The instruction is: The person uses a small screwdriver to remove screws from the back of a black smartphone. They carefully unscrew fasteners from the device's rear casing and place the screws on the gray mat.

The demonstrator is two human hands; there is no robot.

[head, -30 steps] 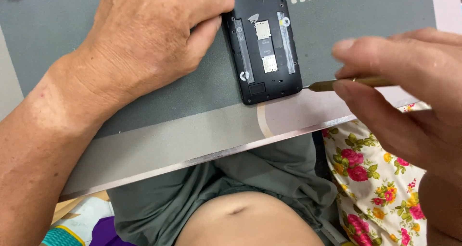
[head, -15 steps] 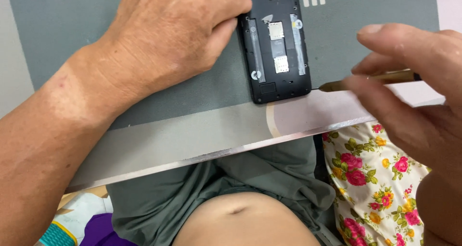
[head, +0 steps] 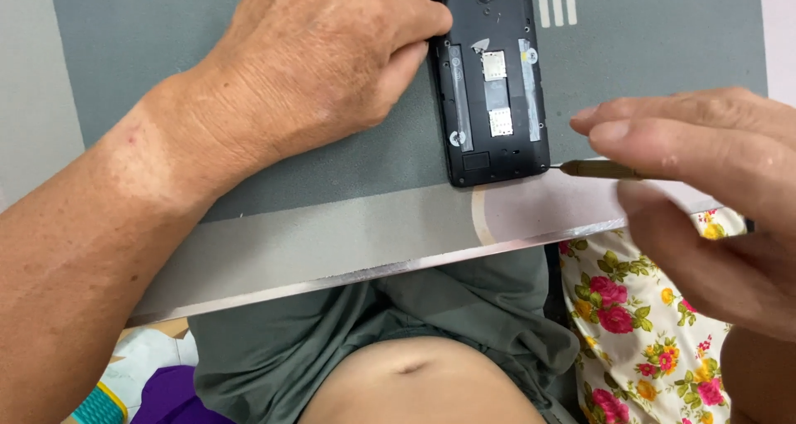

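A black phone (head: pixel 496 92) with its back cover off, 2 metal card slots showing, lies on a matte grey mat (head: pixel 166 34). The left hand (head: pixel 332 51) presses its left edge. The right hand (head: pixel 705 184) pinches a thin screwdriver (head: pixel 599 169), tip at the phone's lower right corner.

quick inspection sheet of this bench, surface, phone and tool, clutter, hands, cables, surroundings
surface: grey work mat on a pale table, metal front edge toward the person.
job's things: black phone lies back cover off, card slots exposed; thin screwdriver has its tip at the phone's lower right corner.
clutter: nothing seen on the mat.
grippers: left hand rests on the mat, fingers against the phone's left edge; right hand pinches the screwdriver.
cables: nothing seen.
surroundings: grey shirt below the table, floral cloth at right, purple and white items at lower left.
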